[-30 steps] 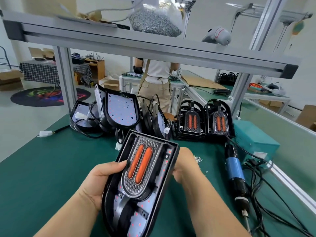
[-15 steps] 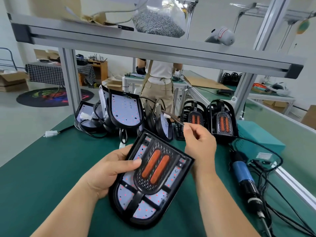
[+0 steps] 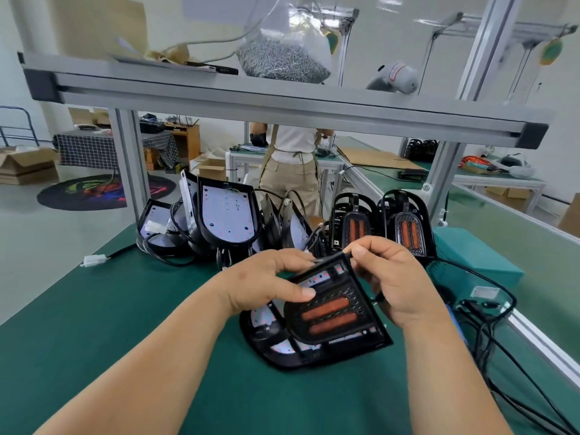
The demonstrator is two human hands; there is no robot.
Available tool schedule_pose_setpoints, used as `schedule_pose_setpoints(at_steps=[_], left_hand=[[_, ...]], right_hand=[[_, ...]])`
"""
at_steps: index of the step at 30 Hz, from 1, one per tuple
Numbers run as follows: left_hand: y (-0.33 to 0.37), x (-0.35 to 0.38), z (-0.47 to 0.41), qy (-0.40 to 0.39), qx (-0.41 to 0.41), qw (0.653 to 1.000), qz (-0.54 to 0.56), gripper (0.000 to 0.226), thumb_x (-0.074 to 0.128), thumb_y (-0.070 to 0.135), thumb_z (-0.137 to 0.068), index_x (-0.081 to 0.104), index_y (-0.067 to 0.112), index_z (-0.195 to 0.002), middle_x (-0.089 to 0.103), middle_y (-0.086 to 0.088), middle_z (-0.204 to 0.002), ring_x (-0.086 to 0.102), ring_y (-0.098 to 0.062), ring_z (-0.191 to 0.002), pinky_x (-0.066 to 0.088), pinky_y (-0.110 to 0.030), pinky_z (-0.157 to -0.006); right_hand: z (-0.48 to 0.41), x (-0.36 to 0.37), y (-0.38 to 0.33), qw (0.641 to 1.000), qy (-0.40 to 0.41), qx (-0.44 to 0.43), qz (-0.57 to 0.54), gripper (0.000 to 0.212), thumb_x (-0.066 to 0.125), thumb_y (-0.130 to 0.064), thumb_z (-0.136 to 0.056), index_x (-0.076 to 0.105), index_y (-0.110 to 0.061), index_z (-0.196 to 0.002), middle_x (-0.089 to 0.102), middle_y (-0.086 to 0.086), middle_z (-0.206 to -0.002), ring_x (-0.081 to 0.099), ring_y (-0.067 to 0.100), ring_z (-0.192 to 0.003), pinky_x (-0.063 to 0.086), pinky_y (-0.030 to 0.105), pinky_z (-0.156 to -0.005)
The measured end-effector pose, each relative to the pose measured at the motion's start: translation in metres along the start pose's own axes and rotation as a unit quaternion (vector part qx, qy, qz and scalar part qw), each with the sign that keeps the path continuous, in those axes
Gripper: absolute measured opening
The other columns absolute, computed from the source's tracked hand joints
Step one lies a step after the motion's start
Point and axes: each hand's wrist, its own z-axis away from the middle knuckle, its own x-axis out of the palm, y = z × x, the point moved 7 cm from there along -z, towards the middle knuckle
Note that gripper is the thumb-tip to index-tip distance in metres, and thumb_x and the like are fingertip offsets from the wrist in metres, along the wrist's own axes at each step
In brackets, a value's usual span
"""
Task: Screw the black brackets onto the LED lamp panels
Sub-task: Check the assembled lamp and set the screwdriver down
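Head view: both hands meet over a green table [image 3: 125, 324], where one LED lamp panel [image 3: 276, 353] rests on its rounded end, its square end lifted towards the hands; a black bracket [image 3: 295, 324] with two orange strips sits on the panel's face, touching it.

The left hand [image 3: 266, 284] grips the raised end, its thumb laid flat on the bracket and its fingers curled over the far edge; the right hand [image 3: 398, 284] has its fingers curled, with thumb and forefinger pinching the panel's far corner; whether a screw lies in that pinch cannot be told.

On the aluminium shelf [image 3: 282, 102] above sits a clear plastic bag [image 3: 282, 61], bulging with small silver screws; beside it to the right lies a white rounded object [image 3: 395, 78], and to the left some papers.

At the back of the table a cluster of bare lamp panels [image 3: 230, 215] leans upright among black cables, white boards showing; just right of them stand two bracketed lamps [image 3: 408, 227] with orange strips, side by side; a teal box [image 3: 477, 255] sits near these, cables trailing in front of it; a white connector [image 3: 92, 260] lies near the table's left edge.

Beyond the table a person [image 3: 292, 164] in a white top stands at another bench; an open cardboard box [image 3: 213, 167] sits near, its contents hidden.
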Motion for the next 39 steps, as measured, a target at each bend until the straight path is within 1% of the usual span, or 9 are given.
schedule_pose_setpoints(at_steps=[8, 12, 18, 22, 24, 27, 31, 34, 39], left_hand=[[-0.022, -0.025, 0.008, 0.161, 0.066, 0.974, 0.148, 0.023, 0.067, 0.013, -0.076, 0.076, 0.014, -0.098, 0.076, 0.001, -0.097, 0.071, -0.015, -0.092, 0.057, -0.026, -0.085], [-0.045, -0.035, 0.022, 0.276, 0.073, 0.889, 0.358, 0.017, 0.066, 0.014, -0.085, 0.077, 0.009, -0.097, 0.076, -0.015, -0.097, 0.074, -0.027, -0.087, 0.061, -0.042, -0.080], [-0.049, -0.034, 0.041, 0.323, 0.067, 0.840, 0.431, 0.046, 0.058, 0.023, -0.087, 0.061, 0.000, -0.126, 0.069, -0.022, -0.118, 0.068, -0.034, -0.104, 0.056, -0.053, -0.091], [-0.049, -0.042, 0.051, 0.334, 0.070, 0.796, 0.500, 0.048, 0.051, 0.031, -0.093, 0.061, 0.003, -0.130, 0.066, -0.019, -0.126, 0.067, -0.032, -0.112, 0.058, -0.047, -0.087], [-0.052, -0.046, 0.053, 0.321, 0.084, 0.786, 0.522, 0.042, 0.043, 0.033, -0.100, 0.076, 0.009, -0.107, 0.075, -0.013, -0.111, 0.072, -0.027, -0.104, 0.060, -0.043, -0.079], [-0.053, -0.046, 0.055, 0.307, 0.102, 0.787, 0.526, 0.049, 0.039, 0.035, -0.102, 0.082, 0.015, -0.090, 0.077, -0.007, -0.104, 0.073, -0.024, -0.100, 0.061, -0.041, -0.078], [-0.062, -0.045, 0.052, 0.308, 0.078, 0.797, 0.513, 0.037, 0.053, 0.038, -0.089, 0.081, 0.013, -0.095, 0.076, -0.010, -0.109, 0.072, -0.027, -0.105, 0.060, -0.043, -0.083], [-0.072, -0.045, 0.053, 0.301, 0.042, 0.817, 0.490, 0.034, 0.057, 0.036, -0.088, 0.081, 0.013, -0.097, 0.076, -0.012, -0.108, 0.073, -0.028, -0.100, 0.061, -0.042, -0.077], [-0.072, -0.040, 0.052, 0.261, 0.026, 0.881, 0.393, 0.029, 0.065, 0.023, -0.087, 0.072, 0.009, -0.111, 0.074, -0.016, -0.105, 0.074, -0.029, -0.091, 0.059, -0.042, -0.079]], right_hand=[[-0.011, -0.009, 0.051, 0.935, 0.162, 0.124, -0.289, 0.049, 0.044, -0.047, -0.102, 0.074, -0.009, -0.098, 0.068, 0.008, -0.084, 0.059, 0.022, -0.079, 0.047, 0.040, -0.089], [-0.007, 0.033, 0.068, 0.984, 0.051, 0.151, -0.075, 0.031, 0.051, 0.010, -0.093, 0.067, -0.005, -0.114, 0.068, 0.006, -0.077, 0.056, 0.011, -0.056, 0.043, 0.022, -0.055], [-0.002, 0.073, 0.074, 0.937, -0.106, 0.096, 0.319, 0.020, 0.057, 0.000, -0.093, 0.066, 0.012, -0.106, 0.069, 0.028, -0.110, 0.066, 0.034, -0.106, 0.053, 0.047, -0.092], [-0.007, 0.055, 0.067, 0.898, 0.028, 0.057, 0.436, 0.026, 0.060, -0.021, -0.088, 0.070, -0.013, -0.065, 0.043, 0.027, -0.076, 0.036, 0.015, -0.082, 0.043, 0.030, -0.068], [-0.003, 0.041, 0.067, 0.899, 0.119, 0.103, 0.408, 0.022, 0.063, -0.036, -0.087, 0.071, -0.017, -0.097, 0.044, 0.004, -0.100, 0.049, 0.024, -0.084, 0.045, 0.031, -0.074], [0.002, 0.035, 0.089, 0.918, 0.122, 0.230, 0.300, 0.049, 0.068, -0.031, -0.084, 0.054, -0.008, -0.125, 0.044, 0.000, -0.093, 0.051, 0.016, -0.067, 0.040, 0.026, -0.058], [0.001, 0.037, 0.102, 0.946, 0.166, 0.258, 0.108, 0.019, 0.056, 0.007, -0.078, 0.047, -0.010, -0.078, 0.041, 0.012, -0.071, 0.041, 0.023, -0.067, 0.031, 0.031, -0.059], [-0.001, 0.031, 0.095, 0.951, 0.225, 0.210, -0.035, 0.035, 0.049, 0.013, -0.088, 0.061, 0.005, -0.120, 0.055, 0.011, -0.082, 0.048, 0.018, -0.059, 0.041, 0.026, -0.058], [-0.001, 0.032, 0.061, 0.977, 0.179, 0.106, 0.047, 0.034, 0.049, 0.008, -0.087, 0.076, -0.008, -0.096, 0.068, -0.002, -0.066, 0.044, 0.002, -0.046, 0.044, 0.023, -0.046]])
